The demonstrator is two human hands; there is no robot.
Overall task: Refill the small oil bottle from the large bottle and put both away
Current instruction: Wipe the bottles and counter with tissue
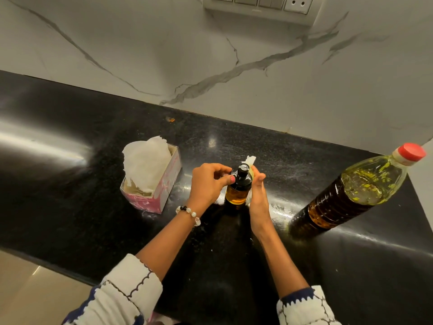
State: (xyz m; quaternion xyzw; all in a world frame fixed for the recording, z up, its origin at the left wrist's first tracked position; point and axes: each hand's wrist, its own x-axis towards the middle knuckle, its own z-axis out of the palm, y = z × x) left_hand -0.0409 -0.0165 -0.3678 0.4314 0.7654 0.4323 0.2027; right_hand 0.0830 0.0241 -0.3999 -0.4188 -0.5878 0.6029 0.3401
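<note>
We note a polished black stone counter [234, 141] running below a white marble-veined wall [234, 55]. On the right of the counter stands the tall clear plastic oil bottle with a red screw cap [351, 191], upright, cap on, its lower part dark amber with oil and its upper part showing pale yellow. It stands well apart from both hands. To the left of centre sits an open pink cardboard tissue box [152, 181] with white tissue bulging from the top.

At centre stands the small glass oil bottle with a black pourer cap [237, 186], upright on the counter and holding amber oil up to its black collar. The left hand [207, 181] has its fingers curled round the cap and shoulder, thumb against the collar. The right hand [256, 195] presses a white tissue [250, 160] to the bottle's right flank; its fingers lie fairly straight and together, and whether they wrap behind the glass we cannot tell.

Our judgement: pouring appears finished, both bottles capped; the step in hand is wiping or tightening the small bottle. The next move calls for checking the cap is seated, discarding the tissue, then carrying each bottle upright with a dry grip to storage.
</note>
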